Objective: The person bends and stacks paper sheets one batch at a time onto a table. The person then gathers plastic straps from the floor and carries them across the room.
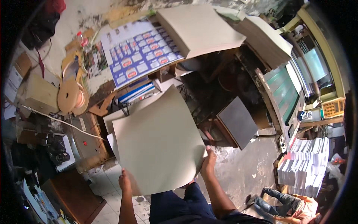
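Note:
A large pale grey-beige sheet of card (156, 142) spans the space in front of my body, bowed a little along its length. My left hand (125, 181) grips its near left edge, the fingers closed round it. On the opposite side my right hand (209, 161) pinches the near right edge, thumb on top. Other pale sheets (115, 147) show under the sheet's left side; whether I hold them too is unclear. The card's far end reaches toward the table shelf, where blue-edged booklets (138, 93) lie.
Printed blue sheets (145, 56) and a tall stack of blank card (201, 30) lie on the table beyond. A grey-topped stool (238, 121) stands right of the card. Wire spools (71, 97) sit left. White paper stacks (304, 164) and a seated person (294, 207) are at right.

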